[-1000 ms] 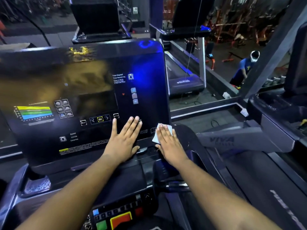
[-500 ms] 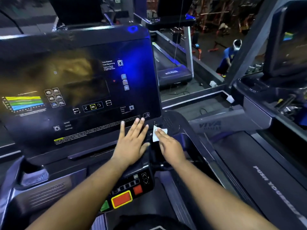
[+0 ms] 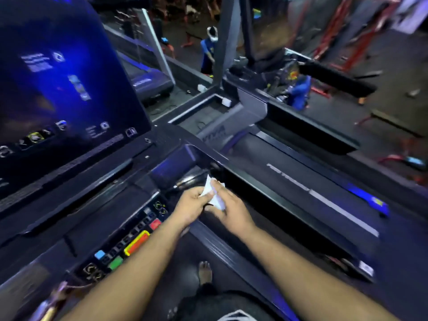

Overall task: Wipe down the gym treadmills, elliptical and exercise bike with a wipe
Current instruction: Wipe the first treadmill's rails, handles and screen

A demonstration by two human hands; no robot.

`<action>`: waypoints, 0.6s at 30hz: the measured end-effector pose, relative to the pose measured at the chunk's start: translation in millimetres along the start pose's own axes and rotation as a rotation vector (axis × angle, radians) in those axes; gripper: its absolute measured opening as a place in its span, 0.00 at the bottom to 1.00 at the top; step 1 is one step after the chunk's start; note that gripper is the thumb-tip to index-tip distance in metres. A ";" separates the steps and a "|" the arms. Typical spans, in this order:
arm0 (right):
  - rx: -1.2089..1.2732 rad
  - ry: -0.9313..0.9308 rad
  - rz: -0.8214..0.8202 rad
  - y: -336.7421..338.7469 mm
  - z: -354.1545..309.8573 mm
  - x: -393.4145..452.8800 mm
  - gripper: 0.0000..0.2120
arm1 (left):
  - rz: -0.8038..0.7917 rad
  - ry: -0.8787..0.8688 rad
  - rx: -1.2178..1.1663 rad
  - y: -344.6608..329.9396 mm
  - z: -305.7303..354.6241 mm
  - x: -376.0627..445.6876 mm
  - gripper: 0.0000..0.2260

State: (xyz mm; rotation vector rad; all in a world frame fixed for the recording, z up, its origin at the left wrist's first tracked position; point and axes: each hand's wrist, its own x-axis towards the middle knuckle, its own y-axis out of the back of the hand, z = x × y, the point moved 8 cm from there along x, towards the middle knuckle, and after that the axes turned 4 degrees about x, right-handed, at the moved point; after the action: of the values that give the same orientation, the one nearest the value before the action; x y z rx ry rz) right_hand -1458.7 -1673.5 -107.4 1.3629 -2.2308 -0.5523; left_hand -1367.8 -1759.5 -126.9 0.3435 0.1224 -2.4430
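Item: small crumpled white wipe (image 3: 212, 192), pinched between our left hand (image 3: 193, 206) and right hand (image 3: 228, 210), clear of the black glossy treadmill console (image 3: 69, 93); risk: regripping could drop it onto the dark belt (image 3: 301, 193)

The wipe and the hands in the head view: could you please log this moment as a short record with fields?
wipe: white, crumpled, held between both hands, off the machine
left hand: pinches the wipe
right hand: fingers curled round the wipe
treadmill console: screen lit, untouched
button panel: below the left forearm, untouched
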 end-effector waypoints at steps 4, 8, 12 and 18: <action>0.106 -0.233 -0.009 43.7 32.6 -56.3 0.45 | -0.080 0.023 0.036 -62.1 -5.6 -18.4 0.09; 0.503 -0.522 0.069 88.8 62.8 -111.9 0.24 | -0.218 0.082 0.095 -126.6 -14.2 -23.9 0.07; 0.606 -0.574 0.225 145.1 96.0 -159.6 0.12 | -0.260 0.046 0.208 -192.7 -21.6 -15.4 0.03; 0.223 -0.592 0.482 248.1 144.0 -200.0 0.07 | -0.238 -0.019 0.472 -282.7 -33.4 1.7 0.03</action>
State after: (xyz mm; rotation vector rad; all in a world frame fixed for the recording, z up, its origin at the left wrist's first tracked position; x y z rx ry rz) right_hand -1638.6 -1374.0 -121.6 0.7485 -3.0481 -0.5930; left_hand -1539.4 -1534.7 -159.2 0.5351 -0.4543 -2.6937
